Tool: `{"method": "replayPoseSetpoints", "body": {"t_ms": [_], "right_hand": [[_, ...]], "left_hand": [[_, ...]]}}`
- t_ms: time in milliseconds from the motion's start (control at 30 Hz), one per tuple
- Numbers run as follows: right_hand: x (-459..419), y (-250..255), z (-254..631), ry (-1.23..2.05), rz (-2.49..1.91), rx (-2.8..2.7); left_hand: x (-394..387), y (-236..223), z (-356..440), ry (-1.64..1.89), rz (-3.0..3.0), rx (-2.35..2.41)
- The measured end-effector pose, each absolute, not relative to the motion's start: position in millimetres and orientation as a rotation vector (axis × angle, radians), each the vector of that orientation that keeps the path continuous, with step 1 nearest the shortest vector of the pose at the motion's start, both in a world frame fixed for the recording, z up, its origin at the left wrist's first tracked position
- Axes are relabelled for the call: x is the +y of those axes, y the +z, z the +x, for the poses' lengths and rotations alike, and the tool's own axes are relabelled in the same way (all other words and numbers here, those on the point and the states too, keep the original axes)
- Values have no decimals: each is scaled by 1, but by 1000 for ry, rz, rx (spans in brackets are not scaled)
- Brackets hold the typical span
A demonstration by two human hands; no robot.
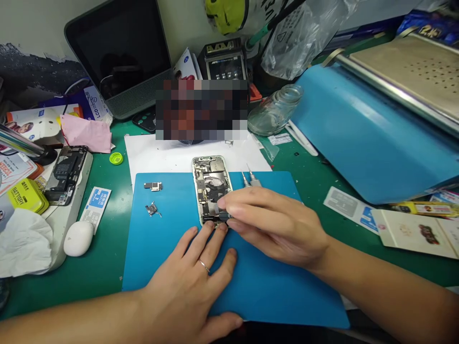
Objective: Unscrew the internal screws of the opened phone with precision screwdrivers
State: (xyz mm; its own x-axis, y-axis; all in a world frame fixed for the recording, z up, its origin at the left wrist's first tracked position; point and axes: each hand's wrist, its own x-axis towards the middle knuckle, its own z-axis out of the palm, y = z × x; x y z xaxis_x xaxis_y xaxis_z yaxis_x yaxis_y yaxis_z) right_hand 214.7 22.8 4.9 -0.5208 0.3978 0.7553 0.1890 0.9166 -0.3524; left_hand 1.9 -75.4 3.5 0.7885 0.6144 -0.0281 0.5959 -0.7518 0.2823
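An opened smartphone lies face up on the blue mat, its boards and inner parts bare. My left hand is open, its fingers spread, with fingertips resting at the phone's lower edge. Over the phone's lower right corner, my right hand is closed in a pinch on a thin dark tool. Its tip is at the phone's bottom end; the fingers cover most of it, so its exact kind cannot be made out. Two slim pointed tools lie just beyond my right hand, partly hidden by it.
Small phone parts lie left on the mat. Farther left are a white earbud case, another opened phone and a green cap. A glass jar lies tilted behind, near white tweezers. A blue-covered machine stands right.
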Motion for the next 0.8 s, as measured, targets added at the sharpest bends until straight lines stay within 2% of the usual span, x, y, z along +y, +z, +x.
{"method": "replayPoseSetpoints", "body": {"t_ms": [433,800], "right_hand": [[20,3,214,214,-442,-2164],[20,-2,214,283,-445,-2136]], "left_hand": [[-75,3,3,80,2695,936],[-76,4,4,76,2680,934]]}}
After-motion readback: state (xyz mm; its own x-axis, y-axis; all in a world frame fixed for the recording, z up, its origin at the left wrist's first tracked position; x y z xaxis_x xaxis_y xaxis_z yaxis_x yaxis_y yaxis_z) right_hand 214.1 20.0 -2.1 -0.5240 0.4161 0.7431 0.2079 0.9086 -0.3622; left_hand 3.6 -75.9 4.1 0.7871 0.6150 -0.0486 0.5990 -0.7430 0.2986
